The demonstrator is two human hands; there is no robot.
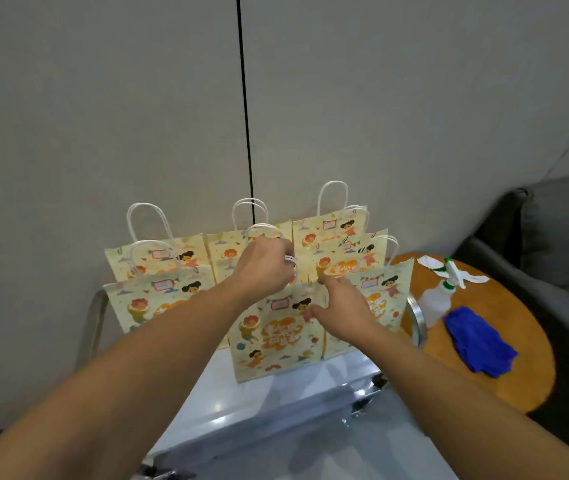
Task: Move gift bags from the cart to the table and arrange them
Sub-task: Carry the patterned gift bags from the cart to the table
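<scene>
Both forearms reach over the cart (276, 403), left hand (264, 268) gripping the front gift bag (276, 337) by its handle, right hand (342, 311) with straight fingers steadying its rim for lifting to the desk (518, 368).

Grey panelled wall (103, 98), dark seam (245, 116), grey sofa (553, 244)
</scene>
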